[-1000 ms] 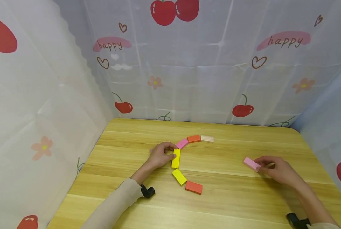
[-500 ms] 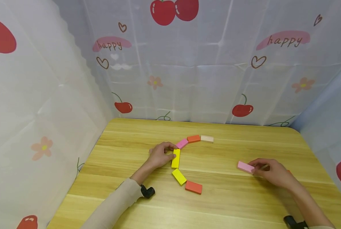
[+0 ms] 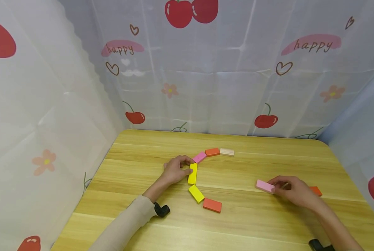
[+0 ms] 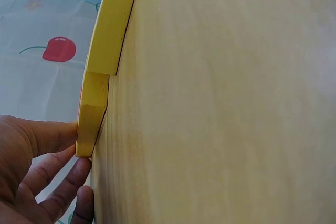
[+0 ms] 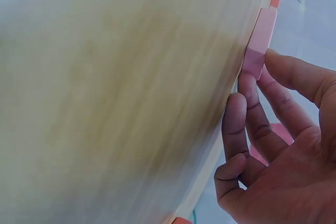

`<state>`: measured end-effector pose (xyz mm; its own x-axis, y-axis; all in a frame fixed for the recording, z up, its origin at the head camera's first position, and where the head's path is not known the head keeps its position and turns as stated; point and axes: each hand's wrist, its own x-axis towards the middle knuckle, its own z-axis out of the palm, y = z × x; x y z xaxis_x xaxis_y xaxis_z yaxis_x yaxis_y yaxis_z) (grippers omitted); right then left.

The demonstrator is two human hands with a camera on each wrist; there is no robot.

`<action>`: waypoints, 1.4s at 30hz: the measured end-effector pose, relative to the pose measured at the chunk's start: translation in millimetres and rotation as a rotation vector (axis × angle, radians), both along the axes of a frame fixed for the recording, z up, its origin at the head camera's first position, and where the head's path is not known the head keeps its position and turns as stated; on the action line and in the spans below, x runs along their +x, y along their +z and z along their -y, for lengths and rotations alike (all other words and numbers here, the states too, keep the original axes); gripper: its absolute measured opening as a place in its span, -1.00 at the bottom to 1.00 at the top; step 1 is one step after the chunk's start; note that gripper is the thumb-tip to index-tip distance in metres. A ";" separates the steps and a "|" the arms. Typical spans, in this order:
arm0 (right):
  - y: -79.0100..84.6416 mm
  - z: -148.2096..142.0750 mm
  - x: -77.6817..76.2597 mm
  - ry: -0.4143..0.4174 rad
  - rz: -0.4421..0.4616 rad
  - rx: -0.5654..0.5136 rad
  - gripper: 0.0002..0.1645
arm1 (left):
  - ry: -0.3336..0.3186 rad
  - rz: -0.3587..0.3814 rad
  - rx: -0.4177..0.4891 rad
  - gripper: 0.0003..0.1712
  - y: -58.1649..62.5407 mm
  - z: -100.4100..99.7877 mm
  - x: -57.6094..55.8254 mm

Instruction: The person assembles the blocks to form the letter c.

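Note:
In the head view my left hand (image 3: 176, 169) holds the upper yellow block (image 3: 192, 174) between thumb and forefinger, near its far end. The left wrist view shows the thumb on this yellow block (image 4: 93, 111), which lies flat on the table. A second yellow block (image 3: 196, 194) follows toward me, then a red block (image 3: 212, 205). Beyond the left hand a pink block (image 3: 200, 157), an orange block (image 3: 212, 152) and a plain wood block (image 3: 226, 152) continue the curve. To the right, my right hand (image 3: 295, 191) pinches a light pink block (image 3: 264, 186) by its right end.
Partly hidden behind the right wrist lies another orange block (image 3: 315, 191) on the wooden table (image 3: 237, 230). A white cloth with cherries (image 3: 206, 90) hangs along the table's back and sides. Black straps circle both wrists.
My right hand has moved left and slightly nearer with the light pink block. The orange block behind that hand has come into sight. My left hand stays put.

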<state>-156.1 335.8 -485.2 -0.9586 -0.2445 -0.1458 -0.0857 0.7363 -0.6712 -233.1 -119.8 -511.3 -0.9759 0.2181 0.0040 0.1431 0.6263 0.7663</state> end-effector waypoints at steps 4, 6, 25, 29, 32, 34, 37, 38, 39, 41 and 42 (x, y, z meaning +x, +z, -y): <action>-0.1 4.6 1.0 0.012 -0.004 0.004 -0.75 | 0.000 0.002 0.002 -0.75 -0.5 0.4 -0.3; 0.3 6.9 1.8 0.014 -0.001 0.003 -0.75 | -0.001 0.004 0.002 -0.75 -0.7 0.5 -0.4; 0.9 22.6 6.3 0.069 0.031 -0.031 -0.79 | 0.002 0.002 -0.004 -0.74 -2.4 0.6 -0.8; 0.9 26.4 7.1 0.084 0.028 -0.038 -0.81 | 0.003 0.003 -0.003 -0.74 -2.8 1.1 -1.2; 0.8 29.7 8.0 0.103 0.031 -0.047 -0.81 | 0.001 0.006 -0.002 -0.74 -2.8 1.2 -1.4; 0.9 31.9 8.8 0.111 0.048 -0.061 -0.80 | -0.001 0.003 -0.002 -0.74 -2.5 1.2 -1.2; 0.9 34.7 10.1 0.124 0.067 -0.070 -0.78 | -0.005 0.000 -0.001 -0.74 -1.8 1.1 -0.9; 1.1 35.6 10.7 0.125 0.074 -0.070 -0.78 | -0.006 -0.001 0.000 -0.74 -1.7 1.1 -0.8; 1.1 36.6 11.2 0.124 0.078 -0.069 -0.78 | -0.007 -0.003 -0.001 -0.74 -1.6 1.0 -0.8; 1.2 38.5 12.3 0.125 0.083 -0.066 -0.78 | -0.008 -0.003 -0.003 -0.74 -1.7 0.9 -0.9; 1.4 39.6 12.8 0.126 0.082 -0.061 -0.78 | -0.009 -0.001 -0.005 -0.74 -1.8 0.9 -1.1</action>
